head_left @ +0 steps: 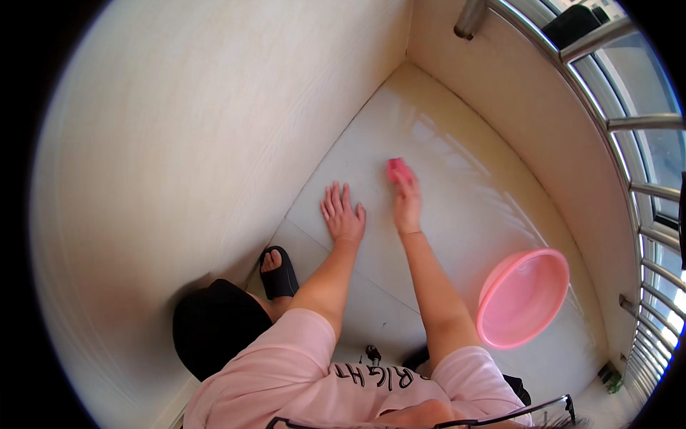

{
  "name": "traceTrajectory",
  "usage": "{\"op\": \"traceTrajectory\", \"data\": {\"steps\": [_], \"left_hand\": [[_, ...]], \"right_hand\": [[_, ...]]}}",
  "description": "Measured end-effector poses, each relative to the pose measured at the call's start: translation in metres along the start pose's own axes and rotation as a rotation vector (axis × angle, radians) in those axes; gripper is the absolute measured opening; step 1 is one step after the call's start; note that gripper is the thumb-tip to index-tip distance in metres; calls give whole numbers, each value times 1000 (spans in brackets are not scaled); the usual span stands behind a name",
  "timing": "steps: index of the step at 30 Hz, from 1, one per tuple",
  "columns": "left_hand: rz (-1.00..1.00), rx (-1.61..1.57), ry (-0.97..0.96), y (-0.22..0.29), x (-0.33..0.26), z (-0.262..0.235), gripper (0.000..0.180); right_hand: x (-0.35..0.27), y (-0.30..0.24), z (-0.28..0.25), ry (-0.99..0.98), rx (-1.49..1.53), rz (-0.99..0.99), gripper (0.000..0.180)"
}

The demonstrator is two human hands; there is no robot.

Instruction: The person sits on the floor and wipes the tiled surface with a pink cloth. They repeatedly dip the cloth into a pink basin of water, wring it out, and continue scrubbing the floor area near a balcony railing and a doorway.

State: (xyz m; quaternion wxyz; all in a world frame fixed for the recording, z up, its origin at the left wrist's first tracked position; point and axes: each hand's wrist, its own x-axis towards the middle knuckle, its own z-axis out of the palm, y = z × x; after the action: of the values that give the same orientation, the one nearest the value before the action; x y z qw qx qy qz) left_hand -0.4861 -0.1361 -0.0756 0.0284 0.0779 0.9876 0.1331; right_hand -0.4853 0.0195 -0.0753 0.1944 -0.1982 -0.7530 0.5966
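Left hand (343,216) lies flat on the wet tiled floor (457,207), fingers spread wide, holding nothing. Right hand (407,200), just beside the left hand on the side away from the wall, presses a pink sponge (396,169) to the floor, fingers closed over it. A pink basin (522,297) stands well apart from the left hand, toward the railing (629,179).

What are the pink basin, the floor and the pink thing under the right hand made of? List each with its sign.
Pink basin: likely plastic, smooth, slightly translucent rim.
Floor: glossy tiles, visible joints, wet-looking sheen.
Pink thing under the right hand: perhaps sponge or cloth; too small to tell.
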Motion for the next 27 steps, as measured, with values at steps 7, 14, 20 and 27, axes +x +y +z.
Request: {"op": "traceTrajectory", "data": {"steps": [7,14,20,27], "left_hand": [[49,32,97,3,-3,4,61],[88,-8,141,-23,-3,11,55],[73,-155,86,-54,-27,-9,52],[-40,-22,37,-92,-78,-12,54]], "right_hand": [[-8,32,-126,440,6,-32,39],[-40,21,-178,736,736,227,41],[-56,62,-164,539,-31,36,35],[-63,25,-54,85,-727,-182,39]]}}
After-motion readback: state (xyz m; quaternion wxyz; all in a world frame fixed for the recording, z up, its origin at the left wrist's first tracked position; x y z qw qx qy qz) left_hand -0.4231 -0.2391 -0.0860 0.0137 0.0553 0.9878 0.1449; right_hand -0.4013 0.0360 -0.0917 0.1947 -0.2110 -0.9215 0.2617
